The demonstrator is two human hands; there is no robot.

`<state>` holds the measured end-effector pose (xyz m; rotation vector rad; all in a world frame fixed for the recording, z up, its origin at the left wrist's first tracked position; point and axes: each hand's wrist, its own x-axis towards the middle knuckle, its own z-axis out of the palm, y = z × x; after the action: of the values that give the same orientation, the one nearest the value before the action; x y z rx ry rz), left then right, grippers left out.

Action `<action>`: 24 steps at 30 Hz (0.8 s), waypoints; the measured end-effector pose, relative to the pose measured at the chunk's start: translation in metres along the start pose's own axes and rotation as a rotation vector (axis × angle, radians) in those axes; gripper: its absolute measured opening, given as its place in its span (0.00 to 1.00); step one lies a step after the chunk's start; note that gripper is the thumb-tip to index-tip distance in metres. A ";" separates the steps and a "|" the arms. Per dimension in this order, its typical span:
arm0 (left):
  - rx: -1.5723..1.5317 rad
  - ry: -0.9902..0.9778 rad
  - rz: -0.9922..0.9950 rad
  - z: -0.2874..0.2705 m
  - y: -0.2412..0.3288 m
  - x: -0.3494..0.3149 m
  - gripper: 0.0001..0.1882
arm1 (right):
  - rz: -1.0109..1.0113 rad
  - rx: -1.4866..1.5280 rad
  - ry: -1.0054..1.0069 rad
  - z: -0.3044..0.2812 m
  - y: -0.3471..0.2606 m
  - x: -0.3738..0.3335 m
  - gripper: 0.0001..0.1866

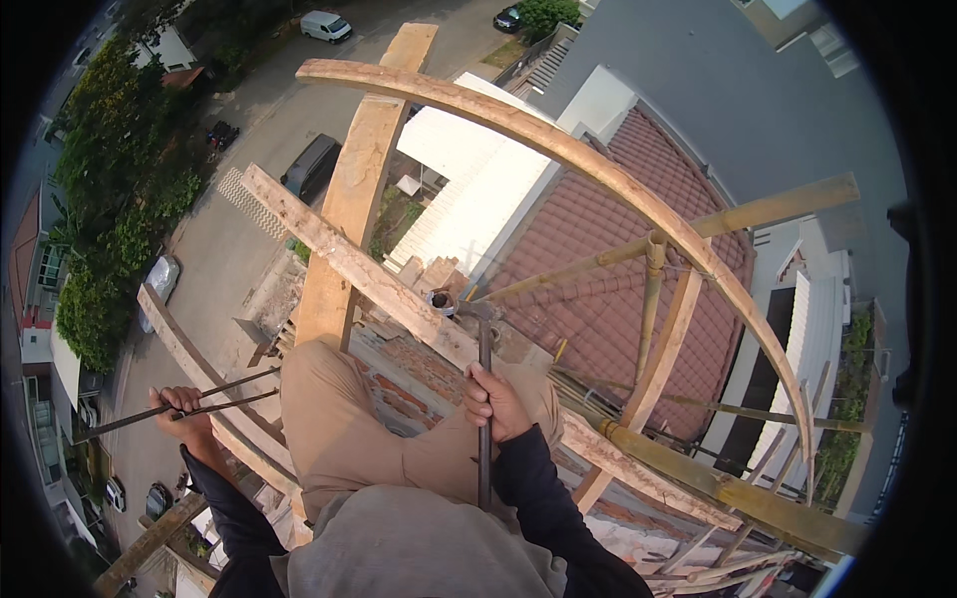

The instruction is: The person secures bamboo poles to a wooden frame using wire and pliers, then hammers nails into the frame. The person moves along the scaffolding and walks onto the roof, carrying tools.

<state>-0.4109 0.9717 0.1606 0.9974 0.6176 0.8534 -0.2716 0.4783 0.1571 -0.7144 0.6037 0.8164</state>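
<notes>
My right hand is wrapped round the dark shaft of a hammer. It stands upright between my thighs, head pointing away from me, in front of a narrow wooden board. Out to the left, my left hand grips thin dark metal rods. Two rod ends reach right from the fist toward my left knee; whether they are one bent piece I cannot tell. Beyond that knee a wide wooden plank runs away from me. I sit high up, legs bent and apart.
A long wooden board arches across the far and right side. Bamboo poles and a wooden post stand at right. Far below lie a tiled roof, a brick wall, a street with vehicles, and apparently a person.
</notes>
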 end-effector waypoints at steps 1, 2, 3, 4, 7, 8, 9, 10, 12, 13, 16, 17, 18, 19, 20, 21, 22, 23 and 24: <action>0.008 -0.012 0.003 -0.003 0.000 -0.001 0.29 | -0.009 0.039 -0.107 -0.007 -0.001 0.001 0.12; 0.001 -0.050 0.010 -0.005 0.000 0.001 0.28 | -0.025 0.075 -0.128 -0.013 -0.003 0.004 0.11; 0.013 -0.039 -0.001 -0.007 0.000 0.003 0.28 | -0.017 0.098 -0.167 -0.018 -0.004 0.004 0.11; 0.014 -0.046 -0.009 -0.010 0.000 0.003 0.28 | -0.060 0.087 -0.153 -0.023 -0.004 0.003 0.11; -0.032 -0.080 -0.070 -0.021 0.000 0.006 0.28 | -0.096 0.034 -0.200 -0.029 -0.006 -0.005 0.11; -0.073 -0.076 -0.090 -0.025 0.001 0.007 0.28 | -0.094 0.033 -0.236 -0.029 -0.008 -0.010 0.11; -0.041 -0.109 -0.096 -0.028 0.000 0.008 0.28 | -0.086 0.032 -0.234 -0.030 -0.011 -0.016 0.11; -0.026 -0.121 -0.094 -0.032 0.001 0.009 0.28 | -0.085 0.026 -0.214 -0.030 -0.015 -0.023 0.11; -0.023 -0.132 -0.106 -0.037 0.001 0.011 0.28 | -0.183 -0.032 -0.229 -0.035 -0.022 -0.046 0.11; -0.029 -0.145 -0.107 -0.039 0.001 0.011 0.28 | -0.208 -0.075 -0.180 -0.040 -0.026 -0.061 0.10; -0.062 -0.204 -0.108 -0.042 0.001 0.015 0.28 | -0.548 -0.093 -0.124 -0.066 -0.037 -0.134 0.12; -0.139 -0.230 -0.135 -0.042 0.001 0.016 0.27 | -0.682 -0.141 -0.055 -0.078 -0.042 -0.165 0.11; -0.124 -0.220 -0.136 -0.042 0.001 0.017 0.27 | -0.954 -0.209 -0.035 -0.087 -0.047 -0.195 0.11; -0.118 -0.204 -0.130 -0.042 0.001 0.017 0.27 | -1.245 -0.329 0.041 -0.096 -0.057 -0.220 0.10; -0.122 -0.191 -0.129 -0.042 0.001 0.017 0.27 | -1.347 -0.339 0.178 -0.105 -0.063 -0.255 0.10; -0.114 -0.193 -0.136 -0.042 0.000 0.016 0.27 | -1.488 -0.378 0.248 -0.110 -0.070 -0.289 0.11; -0.106 -0.215 -0.147 -0.042 0.000 0.015 0.28 | -1.647 -0.424 0.358 -0.112 -0.074 -0.317 0.10; -0.108 -0.231 -0.163 -0.043 0.001 0.013 0.26 | -1.778 -0.455 0.613 -0.110 -0.076 -0.343 0.10; -0.131 -0.212 -0.151 -0.044 0.001 0.011 0.25 | -1.920 -0.459 0.773 -0.108 -0.080 -0.366 0.11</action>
<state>-0.4396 1.0021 0.1421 0.8963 0.4443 0.6370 -0.4293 0.1996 0.3788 -1.5703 0.1432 -1.2059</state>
